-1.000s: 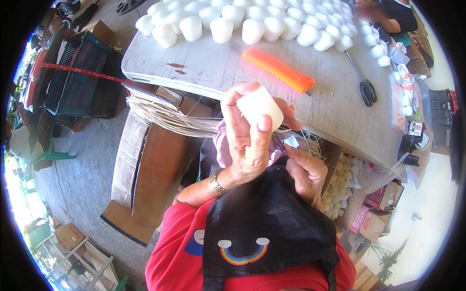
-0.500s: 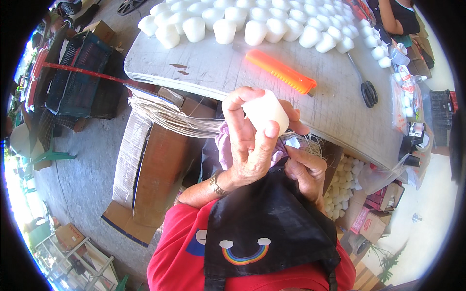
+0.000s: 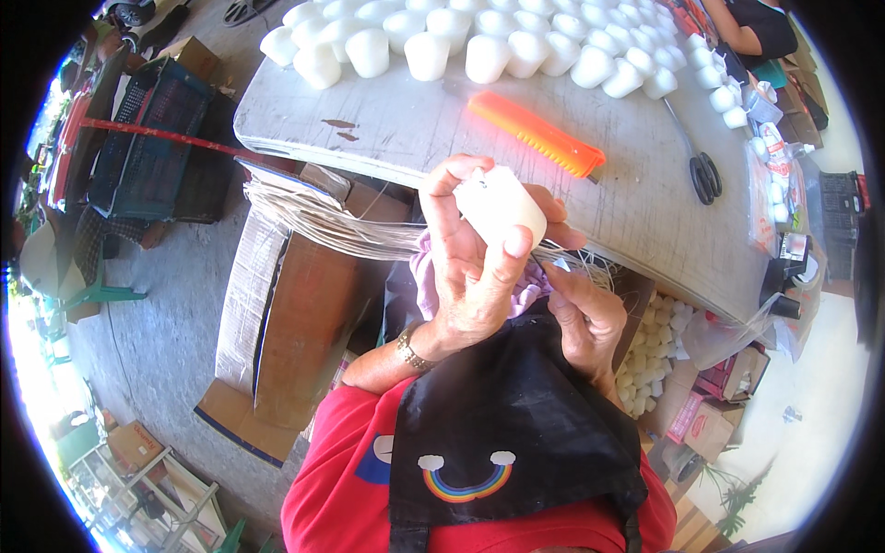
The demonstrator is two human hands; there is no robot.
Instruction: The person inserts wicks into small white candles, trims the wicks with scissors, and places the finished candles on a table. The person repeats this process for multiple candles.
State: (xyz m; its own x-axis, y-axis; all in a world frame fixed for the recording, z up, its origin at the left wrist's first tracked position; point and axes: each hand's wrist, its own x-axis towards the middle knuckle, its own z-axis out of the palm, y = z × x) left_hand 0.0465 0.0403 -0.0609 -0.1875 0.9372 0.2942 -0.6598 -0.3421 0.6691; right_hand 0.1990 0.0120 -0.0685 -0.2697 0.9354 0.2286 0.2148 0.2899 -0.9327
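Note:
A white, cup-shaped wax candle [image 3: 499, 210] is gripped between the fingers and thumb of my left hand [image 3: 470, 267], tilted, with a small dark spot near its upper end. Close beneath it, my right hand [image 3: 586, 316] pinches a thin dark rod [image 3: 539, 264], too slender to name; a small white scrap shows at those fingertips. Under both hands lie a crumpled purple cloth [image 3: 426, 281] and a bundle of pale wick-like strands [image 3: 332, 221] stretching left over a cardboard box.
Rows of white candles [image 3: 427, 57] stand along the far side of the grey table [image 3: 387, 120]. An orange plastic piece [image 3: 535, 134] and black-handled scissors [image 3: 704, 178] lie nearer. More candles [image 3: 650, 346] fill a container below right. Another person's arm [image 3: 728, 26] shows at far right.
The candle has tipped a little, bringing its dark spot into sight. My right hand has shifted slightly right and down, and the white scrap by its fingers shows less.

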